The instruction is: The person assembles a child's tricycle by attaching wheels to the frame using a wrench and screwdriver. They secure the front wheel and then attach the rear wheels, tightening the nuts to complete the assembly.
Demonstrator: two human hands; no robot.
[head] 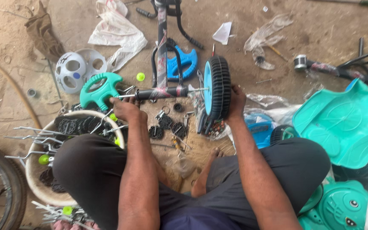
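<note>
My right hand (236, 101) grips the black tyre of a small wheel with a light blue hub (216, 86), held upright on a thin metal axle (196, 89). My left hand (124, 107) pinches the other end of the axle bar (158, 92), next to a teal pedal-shaped plastic part (101, 88). The bar belongs to a small cycle frame (162, 38) lying on the dirt floor ahead of me. I sit cross-legged in dark trousers.
A round basin (35, 170) at my left knee holds metal rods and black toothed discs. Teal plastic body shells (346, 121) lie to the right, another frame (341, 70) behind them. White perforated hub covers (75, 68), plastic bags and a blue part (184, 64) lie ahead. A bicycle wheel (1, 187) is at far left.
</note>
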